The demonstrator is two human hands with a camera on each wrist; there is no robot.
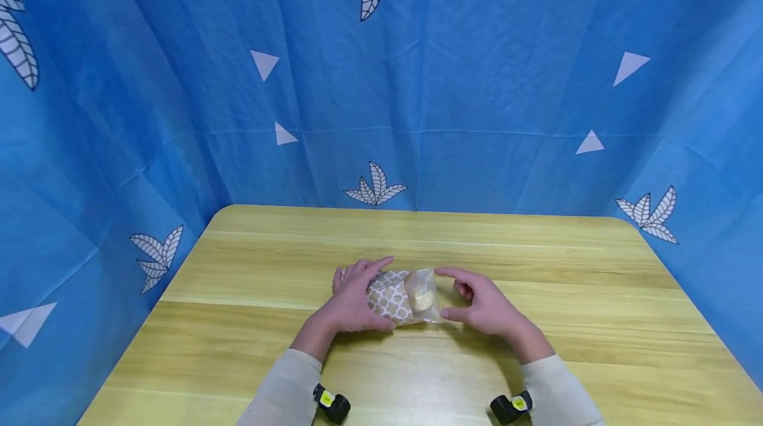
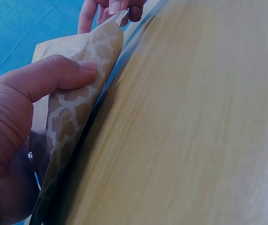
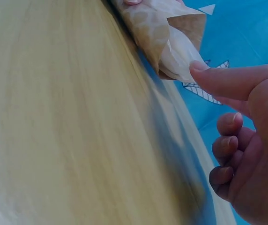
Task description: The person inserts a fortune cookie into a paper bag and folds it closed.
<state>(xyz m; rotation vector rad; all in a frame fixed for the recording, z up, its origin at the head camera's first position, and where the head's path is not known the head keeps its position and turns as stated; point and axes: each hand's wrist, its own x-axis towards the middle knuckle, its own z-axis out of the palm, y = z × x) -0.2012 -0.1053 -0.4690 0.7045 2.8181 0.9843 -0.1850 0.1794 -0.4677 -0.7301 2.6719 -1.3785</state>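
Observation:
A tan paper bag (image 1: 390,297) with a white lattice pattern lies on the table. My left hand (image 1: 353,303) grips it from the left, thumb on the near side and fingers over the far side. From its right end sticks a clear plastic bag (image 1: 430,277) holding a pale, roundish thing (image 1: 423,300) whose kind I cannot tell. My right hand (image 1: 483,300) spans the plastic bag's right end between thumb and index finger, its other fingers curled in. In the right wrist view the thumb (image 3: 227,84) touches the plastic at the paper bag's mouth (image 3: 185,21).
A wooden table (image 1: 268,247) with rounded far corners carries the bags. Blue curtain (image 1: 477,81) with white leaves and triangles hangs behind the table and along both sides. Each light sleeve has a small black camera (image 1: 336,407) at the wrist.

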